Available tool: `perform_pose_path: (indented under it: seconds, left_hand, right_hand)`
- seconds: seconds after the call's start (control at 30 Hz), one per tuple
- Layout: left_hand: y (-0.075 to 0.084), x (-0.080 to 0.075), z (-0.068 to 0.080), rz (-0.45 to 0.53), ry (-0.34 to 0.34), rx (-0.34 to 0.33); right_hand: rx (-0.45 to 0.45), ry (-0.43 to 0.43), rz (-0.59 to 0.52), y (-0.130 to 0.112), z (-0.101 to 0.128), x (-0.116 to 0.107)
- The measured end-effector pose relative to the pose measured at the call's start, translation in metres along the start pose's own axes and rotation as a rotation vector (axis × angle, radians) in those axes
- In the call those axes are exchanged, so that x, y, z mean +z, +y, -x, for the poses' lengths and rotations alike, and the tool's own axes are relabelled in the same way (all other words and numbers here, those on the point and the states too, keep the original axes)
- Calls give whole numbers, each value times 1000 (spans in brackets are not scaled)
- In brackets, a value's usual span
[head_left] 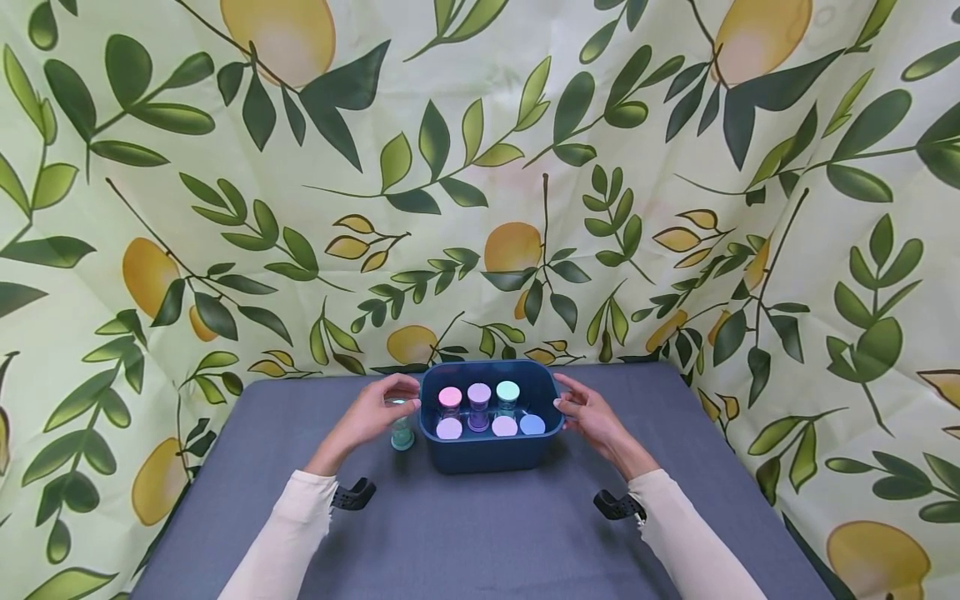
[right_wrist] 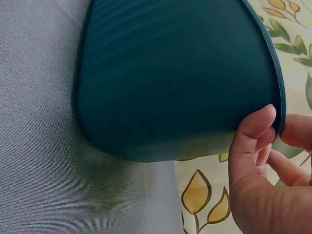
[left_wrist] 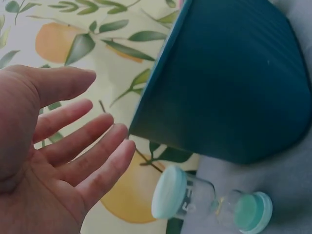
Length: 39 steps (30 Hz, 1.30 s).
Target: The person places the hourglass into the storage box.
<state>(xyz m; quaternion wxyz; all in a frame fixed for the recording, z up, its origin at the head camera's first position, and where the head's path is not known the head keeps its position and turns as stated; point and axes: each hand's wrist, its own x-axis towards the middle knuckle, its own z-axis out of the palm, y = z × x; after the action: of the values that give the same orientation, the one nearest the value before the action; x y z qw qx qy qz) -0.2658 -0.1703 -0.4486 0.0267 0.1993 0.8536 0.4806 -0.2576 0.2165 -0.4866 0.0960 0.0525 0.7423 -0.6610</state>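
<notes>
A dark blue plastic bin (head_left: pixel 483 457) stands on the table with several small sand timers in it. Pink-capped (head_left: pixel 450 398), purple (head_left: pixel 478 408) and mint-capped (head_left: pixel 507 392) timers are upright along its back. In front of them show pale pink and blue caps (head_left: pixel 532 425). My right hand (right_wrist: pixel 268 180) pinches the rim at the bin's right end, thumb on the outer wall. My left hand (left_wrist: pixel 73 151) is by the left end, fingers spread and fairly straight, holding nothing. Just left of the bin, a green sand timer (left_wrist: pixel 200 195) stands upright, partly behind that hand in the head view.
The bin rests on a grey-blue cloth-covered table (head_left: pixel 480 542). Fabric printed with lemons and leaves (head_left: pixel 450 250) hangs behind and at both sides. Each wrist wears a black strap (head_left: pixel 354 495).
</notes>
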Motion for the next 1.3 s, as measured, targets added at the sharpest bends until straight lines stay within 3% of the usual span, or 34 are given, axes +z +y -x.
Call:
perform_pose_path:
  seconds: [0.43, 0.93, 1.3]
  left_hand:
    - [-22, -11, 1, 27, 183, -50]
    - [-52, 1, 5, 140, 117, -111]
    - [-65, 14, 9, 93, 133, -134]
  right_hand:
    - [-6, -2, 13, 0, 1, 0]
    - [17, 14, -1, -2, 2, 1]
    - [3, 2, -1, -1, 2, 1]
